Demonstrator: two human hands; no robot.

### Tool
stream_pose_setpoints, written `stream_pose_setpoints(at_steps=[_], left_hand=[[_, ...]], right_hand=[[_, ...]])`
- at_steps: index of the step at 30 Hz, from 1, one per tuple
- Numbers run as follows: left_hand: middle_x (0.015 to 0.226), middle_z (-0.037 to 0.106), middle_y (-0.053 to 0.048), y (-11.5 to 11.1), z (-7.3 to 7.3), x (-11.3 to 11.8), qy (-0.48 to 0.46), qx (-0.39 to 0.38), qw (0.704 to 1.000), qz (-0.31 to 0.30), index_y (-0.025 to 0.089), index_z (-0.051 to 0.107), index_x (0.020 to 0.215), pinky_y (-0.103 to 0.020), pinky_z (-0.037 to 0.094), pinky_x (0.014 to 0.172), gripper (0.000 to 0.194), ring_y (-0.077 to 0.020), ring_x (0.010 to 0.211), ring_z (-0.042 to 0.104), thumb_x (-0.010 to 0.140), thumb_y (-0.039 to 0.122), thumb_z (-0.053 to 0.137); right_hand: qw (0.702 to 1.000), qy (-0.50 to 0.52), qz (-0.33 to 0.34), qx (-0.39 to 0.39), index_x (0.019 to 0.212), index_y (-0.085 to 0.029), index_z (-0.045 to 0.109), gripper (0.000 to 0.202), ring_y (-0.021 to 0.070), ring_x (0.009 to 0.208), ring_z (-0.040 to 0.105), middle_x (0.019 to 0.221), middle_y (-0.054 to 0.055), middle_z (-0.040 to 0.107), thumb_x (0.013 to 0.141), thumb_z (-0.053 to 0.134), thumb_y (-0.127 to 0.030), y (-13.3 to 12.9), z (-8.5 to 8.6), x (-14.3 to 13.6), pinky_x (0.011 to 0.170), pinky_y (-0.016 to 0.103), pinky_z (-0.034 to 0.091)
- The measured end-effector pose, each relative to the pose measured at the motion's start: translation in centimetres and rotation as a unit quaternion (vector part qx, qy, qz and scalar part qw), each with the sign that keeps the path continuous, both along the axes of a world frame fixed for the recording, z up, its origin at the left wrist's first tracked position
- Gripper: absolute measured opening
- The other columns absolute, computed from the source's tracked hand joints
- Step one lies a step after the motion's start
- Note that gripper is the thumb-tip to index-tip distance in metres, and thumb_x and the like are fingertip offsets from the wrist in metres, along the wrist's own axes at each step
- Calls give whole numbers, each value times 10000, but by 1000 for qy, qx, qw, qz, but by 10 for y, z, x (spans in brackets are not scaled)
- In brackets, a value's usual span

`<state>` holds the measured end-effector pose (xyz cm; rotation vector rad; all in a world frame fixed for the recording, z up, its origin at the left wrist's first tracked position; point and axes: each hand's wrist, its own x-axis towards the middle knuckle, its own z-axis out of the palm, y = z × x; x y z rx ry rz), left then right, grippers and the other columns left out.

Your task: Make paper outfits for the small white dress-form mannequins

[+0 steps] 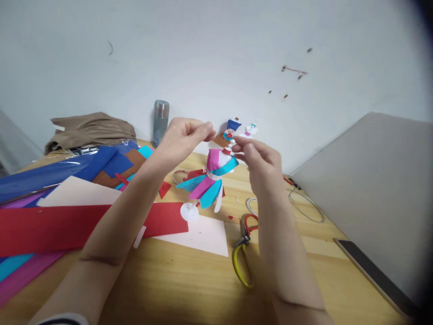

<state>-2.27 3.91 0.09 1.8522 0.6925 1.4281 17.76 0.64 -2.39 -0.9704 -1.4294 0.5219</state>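
Note:
A small white dress-form stand (190, 212) wears a dress of coloured paper, with a pink and blue bodice (214, 159) and a skirt of blue, pink, red and white strips (209, 192). A red, blue and pale paper flower (228, 135) shows above its neck, between my hands. My left hand (191, 135) is closed at the left, thumb against fingers; whatever it pinches cannot be made out. Beside the flower and neck, my right hand (262, 160) has its fingers curled together, their grip hidden. Behind stand other small forms, one with a blue top (233, 124), another white (250, 130).
Scissors (244, 243) with yellow and orange handles lie near my right forearm. Red paper (169, 216), white paper (206, 237) and other coloured sheets spread leftward. A flask (161, 122) and brown cloth (94, 128) stand behind; a dark flat device (372, 273) lies right.

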Motion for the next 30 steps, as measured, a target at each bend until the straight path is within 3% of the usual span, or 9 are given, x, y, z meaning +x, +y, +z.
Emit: stream_pose_setpoints(at_steps=[5,9,15,24,30], left_hand=[[846,761,-76,-9,7,-5,-24,2,1000,-1,116,724,800,-324,549,850,322,-176,855,703,942,351,557],[825,761,-61,-7,7,-8,-39,5,999,3,155,729,763,-341,560,853,299,-182,843,712,927,351,574],[805,757,-46,-2,5,-12,-57,-9,998,-9,212,734,746,-360,571,841,259,-206,836,714,896,380,606],[810,745,-40,6,-11,13,59,23,998,-9,143,742,808,-295,531,797,150,-175,812,680,822,204,605],[877,761,-26,7,-20,26,75,58,995,-24,152,758,901,-270,528,806,222,-161,853,683,841,235,561]], right_hand=[[997,-57,22,-39,606,-215,664,244,133,532,569,570,-14,632,657,823,-393,13,21,-12,512,286,458],[997,-67,28,-41,618,-213,709,169,137,569,582,614,12,680,685,800,-339,12,37,-11,553,297,463],[993,-112,-20,-22,566,-214,703,173,131,561,555,580,10,674,690,764,-319,7,56,-9,562,295,433],[993,-111,-16,-44,586,-200,677,164,128,548,554,598,7,663,646,773,-318,18,32,-7,526,282,422],[994,-101,2,-33,626,-210,707,125,141,609,599,636,5,678,675,777,-302,12,29,-1,605,301,479]])
